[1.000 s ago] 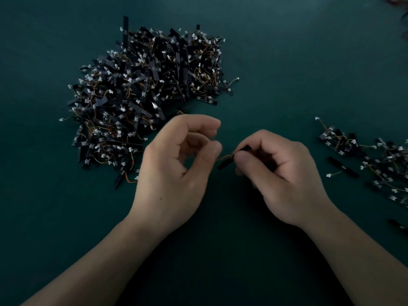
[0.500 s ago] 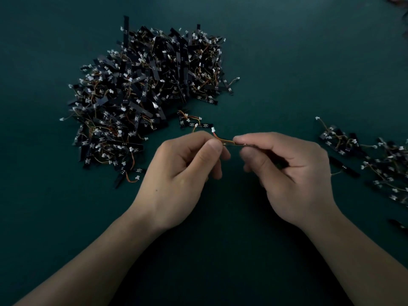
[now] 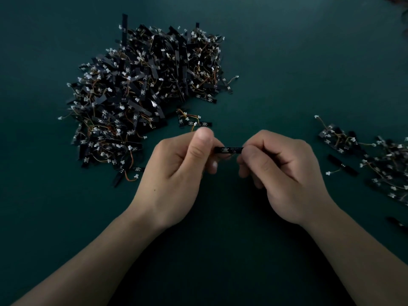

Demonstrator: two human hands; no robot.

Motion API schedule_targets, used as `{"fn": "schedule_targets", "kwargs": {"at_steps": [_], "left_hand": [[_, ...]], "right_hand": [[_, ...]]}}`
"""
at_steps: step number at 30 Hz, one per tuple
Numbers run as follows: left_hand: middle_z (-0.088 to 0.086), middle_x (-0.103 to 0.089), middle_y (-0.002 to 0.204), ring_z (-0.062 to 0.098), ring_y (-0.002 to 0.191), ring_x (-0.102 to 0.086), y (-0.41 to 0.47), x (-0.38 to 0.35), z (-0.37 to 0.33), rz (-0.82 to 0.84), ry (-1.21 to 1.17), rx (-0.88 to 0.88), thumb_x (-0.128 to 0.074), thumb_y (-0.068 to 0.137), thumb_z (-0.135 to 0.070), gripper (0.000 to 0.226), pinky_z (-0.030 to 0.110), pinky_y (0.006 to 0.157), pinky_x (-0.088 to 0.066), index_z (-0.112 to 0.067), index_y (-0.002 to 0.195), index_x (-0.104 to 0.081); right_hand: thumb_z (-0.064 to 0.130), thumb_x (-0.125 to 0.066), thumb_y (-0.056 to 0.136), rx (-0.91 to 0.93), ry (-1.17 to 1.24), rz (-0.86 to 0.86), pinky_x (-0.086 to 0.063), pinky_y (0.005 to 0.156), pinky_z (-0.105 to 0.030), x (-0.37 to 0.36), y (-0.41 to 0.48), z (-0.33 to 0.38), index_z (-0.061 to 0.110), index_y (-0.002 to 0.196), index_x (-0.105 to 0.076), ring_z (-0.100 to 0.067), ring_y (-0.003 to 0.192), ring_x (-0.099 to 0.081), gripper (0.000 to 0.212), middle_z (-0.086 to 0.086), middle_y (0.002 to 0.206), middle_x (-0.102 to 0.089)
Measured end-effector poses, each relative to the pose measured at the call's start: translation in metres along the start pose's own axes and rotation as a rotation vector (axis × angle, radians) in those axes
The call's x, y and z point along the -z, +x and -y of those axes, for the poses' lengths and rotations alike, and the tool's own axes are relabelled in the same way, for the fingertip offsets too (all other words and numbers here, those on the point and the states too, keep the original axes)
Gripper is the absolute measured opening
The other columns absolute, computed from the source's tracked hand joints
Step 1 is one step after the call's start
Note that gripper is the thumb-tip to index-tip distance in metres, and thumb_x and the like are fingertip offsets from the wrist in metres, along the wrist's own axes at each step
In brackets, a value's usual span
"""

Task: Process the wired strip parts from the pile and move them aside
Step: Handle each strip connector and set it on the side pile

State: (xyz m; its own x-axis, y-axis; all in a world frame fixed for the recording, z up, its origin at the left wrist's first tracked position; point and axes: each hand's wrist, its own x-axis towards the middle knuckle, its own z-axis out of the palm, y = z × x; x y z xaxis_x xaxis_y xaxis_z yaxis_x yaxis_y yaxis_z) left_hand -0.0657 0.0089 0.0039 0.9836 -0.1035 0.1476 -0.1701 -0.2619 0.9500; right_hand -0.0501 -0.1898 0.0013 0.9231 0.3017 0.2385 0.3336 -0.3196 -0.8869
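**A single strip pinched between two hands over a dark table**

At the centre of the frame, a short black strip [image 3: 228, 149] was held level between two hands. Its left end was pinched by the thumb and curled fingers of the left hand [image 3: 176, 173]. Its right end was gripped by the curled fingers of the right hand [image 3: 284, 175]. Whether a wire hung from it could not be told.

The large pile [image 3: 143, 91] of tangled wired strips was spread across the upper left. A smaller set-aside group [image 3: 375, 164] lay at the right edge, partly cut off by the frame. A few loose parts [image 3: 194, 122] lay just above the left thumb, beside the pile.

A slip was judged the likeliest fault. The strip was small and held only at its ends, so it could be dropped, or snapped if bent too hard. Wires of the loose parts could also be snagged by the left hand.

Open room was seen on the dark green table [image 3: 287, 62] in the upper right, and between the right hand and the set-aside group, so an unobstructed path rightward was judged available.
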Motion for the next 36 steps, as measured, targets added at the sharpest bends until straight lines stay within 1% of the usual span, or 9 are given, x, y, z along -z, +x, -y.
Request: {"fn": "schedule_targets", "kwargs": {"at_steps": [2,5,9,12,17,22,28,32,36], "left_hand": [[-0.002,-0.063,0.068,0.005,0.059,-0.053,0.001,0.0,-0.001,0.008,0.056,-0.014,-0.046,0.106,-0.046,0.046,0.026,0.056,-0.041,-0.017,0.079,-0.068],[-0.005,-0.061,0.068,0.006,0.057,-0.049,0.0,-0.001,-0.002,0.007,0.093,-0.046,-0.058,0.101,-0.043,0.027,0.02,0.055,-0.039,-0.026,0.082,-0.067],[-0.006,-0.06,0.068,0.016,0.057,-0.053,-0.003,-0.004,-0.005,-0.058,0.185,-0.109,-0.066,0.099,-0.034,0.015,0.023,0.052,-0.041,-0.026,0.086,-0.067],[-0.008,-0.056,0.065,0.015,0.055,-0.051,-0.004,-0.003,-0.008,-0.041,0.177,-0.11,-0.061,0.102,-0.026,0.018,0.02,0.052,-0.038,-0.025,0.084,-0.065],[-0.003,-0.057,0.063,0.018,0.056,-0.052,-0.003,-0.002,-0.012,-0.028,0.155,-0.11,-0.06,0.1,-0.017,0.022,0.025,0.052,-0.039,-0.019,0.079,-0.066],[0.001,-0.055,0.058,0.021,0.052,-0.049,-0.002,-0.003,-0.01,-0.048,0.188,-0.061,-0.062,0.098,-0.02,0.026,0.03,0.048,-0.038,-0.017,0.072,-0.066],[0.004,-0.051,0.056,0.018,0.051,-0.044,-0.002,-0.004,-0.012,-0.025,0.174,-0.023,-0.059,0.094,-0.021,0.029,0.024,0.048,-0.034,-0.013,0.066,-0.058],[0.001,-0.051,0.056,0.017,0.051,-0.046,-0.002,-0.004,-0.011,-0.032,0.2,-0.05,-0.061,0.094,-0.018,0.029,0.027,0.048,-0.035,-0.016,0.065,-0.058],[-0.003,-0.05,0.056,0.02,0.056,-0.05,-0.003,-0.007,-0.012,-0.077,0.307,-0.098,-0.063,0.093,-0.016,0.029,0.018,0.05,-0.032,-0.016,0.064,-0.059]], "right_hand": [[0.027,-0.052,0.104,0.026,-0.02,0.011,-0.042,0.048,-0.032,0.0,0.0,0.001,0.013,0.081,-0.066,-0.02,0.051,-0.055,0.03,0.001,0.066,-0.065],[0.026,-0.051,0.106,0.045,-0.038,-0.019,-0.04,0.053,-0.018,-0.002,0.001,0.002,0.015,0.083,-0.067,-0.013,0.053,-0.055,0.03,0.015,0.064,-0.06],[0.026,-0.052,0.105,0.032,-0.023,-0.014,-0.039,0.047,-0.021,-0.003,0.0,0.003,0.012,0.082,-0.066,-0.016,0.049,-0.053,0.031,0.004,0.063,-0.059],[0.027,-0.053,0.103,0.003,-0.017,-0.01,-0.041,0.045,-0.029,-0.002,0.0,0.003,0.012,0.08,-0.067,-0.018,0.048,-0.054,0.031,0.001,0.062,-0.063],[0.028,-0.054,0.102,-0.005,-0.019,-0.004,-0.038,0.043,-0.032,-0.002,0.0,0.003,0.014,0.075,-0.065,-0.019,0.046,-0.051,0.032,-0.002,0.059,-0.06],[0.03,-0.054,0.1,-0.027,-0.04,0.015,-0.039,0.044,-0.039,-0.002,0.001,0.002,0.012,0.071,-0.064,-0.023,0.046,-0.052,0.035,-0.004,0.059,-0.063],[0.028,-0.053,0.099,-0.011,-0.028,0.056,-0.035,0.046,-0.021,-0.002,0.001,0.003,0.012,0.071,-0.063,-0.017,0.045,-0.049,0.033,0.001,0.056,-0.057],[0.026,-0.053,0.1,-0.002,-0.022,0.052,-0.034,0.046,-0.019,-0.002,0.0,0.004,0.012,0.072,-0.062,-0.014,0.045,-0.047,0.033,0.004,0.055,-0.056],[0.029,-0.053,0.098,-0.012,-0.048,0.046,-0.032,0.044,-0.023,-0.003,0.001,0.003,0.012,0.072,-0.062,-0.018,0.044,-0.044,0.033,-0.004,0.053,-0.052]]}}
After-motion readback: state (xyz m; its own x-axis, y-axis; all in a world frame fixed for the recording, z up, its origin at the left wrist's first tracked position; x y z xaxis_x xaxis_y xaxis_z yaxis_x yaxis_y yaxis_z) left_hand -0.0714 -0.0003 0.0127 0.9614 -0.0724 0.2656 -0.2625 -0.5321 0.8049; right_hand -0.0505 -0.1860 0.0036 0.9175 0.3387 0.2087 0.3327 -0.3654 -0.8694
